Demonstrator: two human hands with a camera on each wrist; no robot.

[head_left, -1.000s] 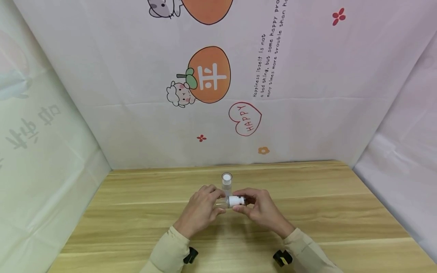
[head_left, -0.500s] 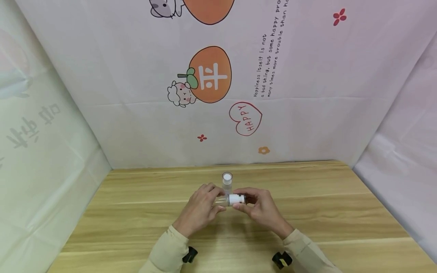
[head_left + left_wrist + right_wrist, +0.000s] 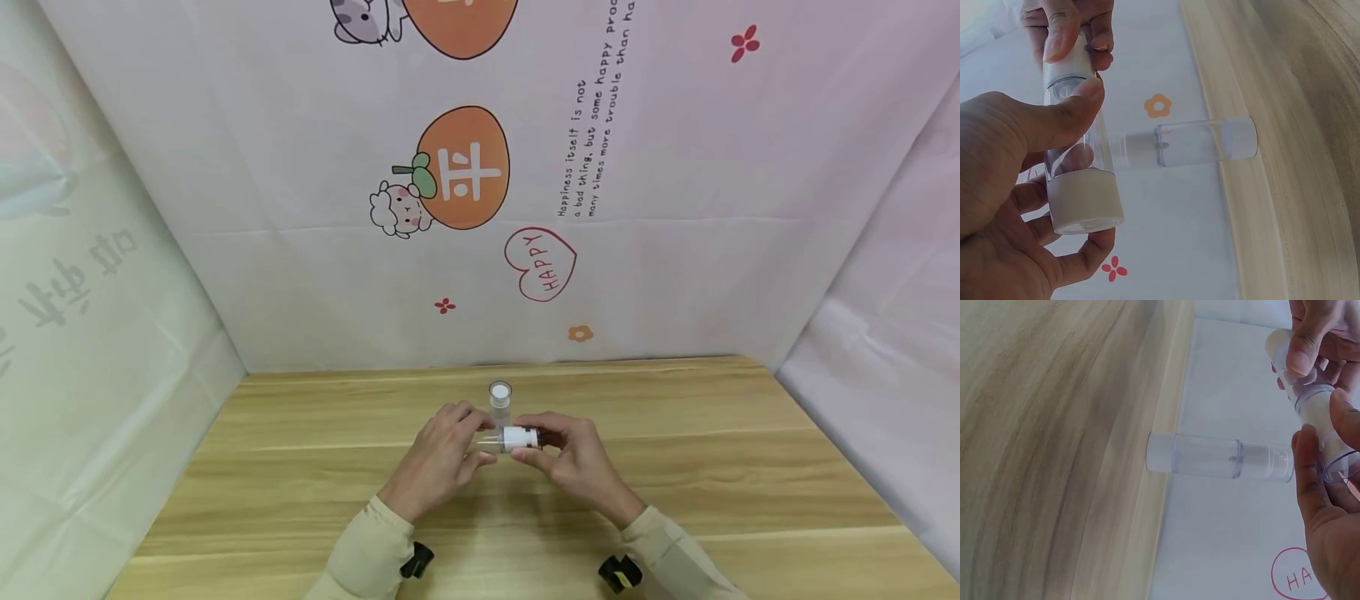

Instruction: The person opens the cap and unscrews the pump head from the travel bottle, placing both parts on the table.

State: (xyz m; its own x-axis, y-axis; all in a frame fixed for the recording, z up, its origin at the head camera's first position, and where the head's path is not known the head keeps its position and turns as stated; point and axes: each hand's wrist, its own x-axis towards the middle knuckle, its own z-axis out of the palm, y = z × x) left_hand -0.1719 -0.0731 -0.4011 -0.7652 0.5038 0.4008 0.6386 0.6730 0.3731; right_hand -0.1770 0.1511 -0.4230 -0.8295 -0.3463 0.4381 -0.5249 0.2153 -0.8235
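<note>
Wood tbl (image 3: 300,475), far btl (image 3: 500,406) upright; L grip (image 3: 444,450) holds near btl (image 3: 514,439) by body, R grip (image 3: 579,458) by other end.

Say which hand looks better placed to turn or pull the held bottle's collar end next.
Probably the right hand: it holds the white collar, while the left hand holds the clear body and could steady it.

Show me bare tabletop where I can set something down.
The wooden table shows bare wood between the left hand and the left cloth, and between the right hand and the right cloth. The middle is crowded: both hands hold a sideways bottle in front of the standing bottle.
</note>
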